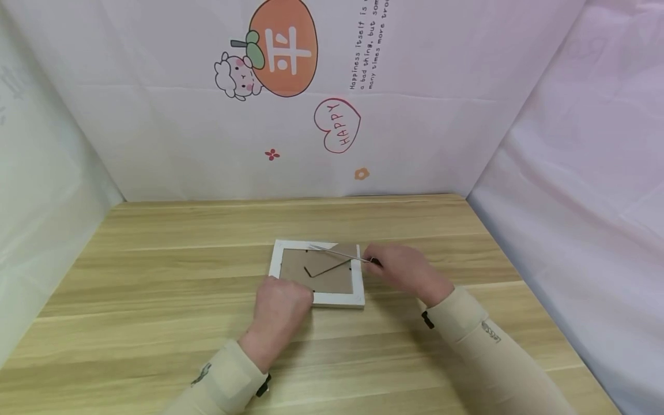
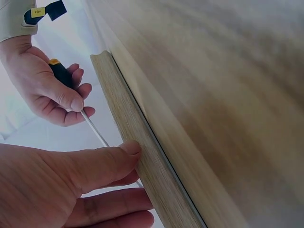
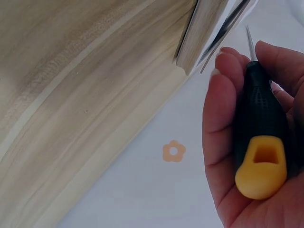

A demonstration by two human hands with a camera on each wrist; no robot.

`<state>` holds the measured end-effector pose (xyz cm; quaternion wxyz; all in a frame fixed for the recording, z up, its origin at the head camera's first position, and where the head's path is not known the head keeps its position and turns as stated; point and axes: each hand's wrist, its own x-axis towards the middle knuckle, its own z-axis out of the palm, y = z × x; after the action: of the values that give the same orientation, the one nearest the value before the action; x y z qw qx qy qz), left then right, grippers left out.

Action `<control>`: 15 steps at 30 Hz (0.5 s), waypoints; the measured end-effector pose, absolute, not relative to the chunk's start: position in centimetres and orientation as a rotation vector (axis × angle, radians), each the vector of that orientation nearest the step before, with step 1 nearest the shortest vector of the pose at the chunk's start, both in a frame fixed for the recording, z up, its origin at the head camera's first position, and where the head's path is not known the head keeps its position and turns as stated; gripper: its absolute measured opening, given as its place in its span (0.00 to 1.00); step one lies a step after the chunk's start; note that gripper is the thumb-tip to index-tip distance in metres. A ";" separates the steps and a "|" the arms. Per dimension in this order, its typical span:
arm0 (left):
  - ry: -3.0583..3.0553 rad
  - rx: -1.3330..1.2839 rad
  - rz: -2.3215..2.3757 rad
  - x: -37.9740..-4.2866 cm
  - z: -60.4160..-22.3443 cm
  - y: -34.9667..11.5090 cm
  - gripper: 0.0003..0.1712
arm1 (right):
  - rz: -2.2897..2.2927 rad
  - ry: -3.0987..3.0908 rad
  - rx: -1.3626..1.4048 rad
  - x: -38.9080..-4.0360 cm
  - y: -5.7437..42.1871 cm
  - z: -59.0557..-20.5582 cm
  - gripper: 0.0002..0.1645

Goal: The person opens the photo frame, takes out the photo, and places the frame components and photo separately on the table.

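A white-bordered picture frame [image 1: 339, 298] lies back side up on the table, its brown backing board [image 1: 295, 262] showing. Small dark tabs sit along the opening, and a thin dark bent line marks the board. At the far right corner the board overlaps the white border. My left hand [image 1: 282, 302] grips the near left corner; in the left wrist view its thumb presses the frame's wood-grain side [image 2: 142, 142]. My right hand [image 1: 402, 268] holds a screwdriver with a dark and yellow handle [image 3: 261, 114]. Its metal shaft [image 1: 337, 252] reaches left across the far part of the frame; whether the tip touches is unclear.
The wood-grain table [image 1: 181, 276] spreads around the frame. A printed white cloth [image 1: 207, 144] stands behind it, and white cloth walls [image 1: 581, 190] rise at both sides.
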<state>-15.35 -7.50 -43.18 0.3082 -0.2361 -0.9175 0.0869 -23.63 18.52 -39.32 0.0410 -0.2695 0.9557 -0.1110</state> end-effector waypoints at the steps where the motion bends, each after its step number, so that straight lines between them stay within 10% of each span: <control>1: -2.425 -0.630 0.221 -15.3 -43.2 -7.4 0.22 | -0.336 2.924 -0.826 -23.6 18.5 -39.3 0.10; 15: -2.704 -0.580 0.029 -15.3 -42.8 -8.0 0.13 | -0.320 2.907 -0.865 -22.5 18.3 -38.6 0.20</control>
<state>-15.32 -8.02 -42.76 0.1868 -0.2062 -0.9605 0.0104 -22.53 18.33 -38.62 0.0456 -0.2834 0.9522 -0.1046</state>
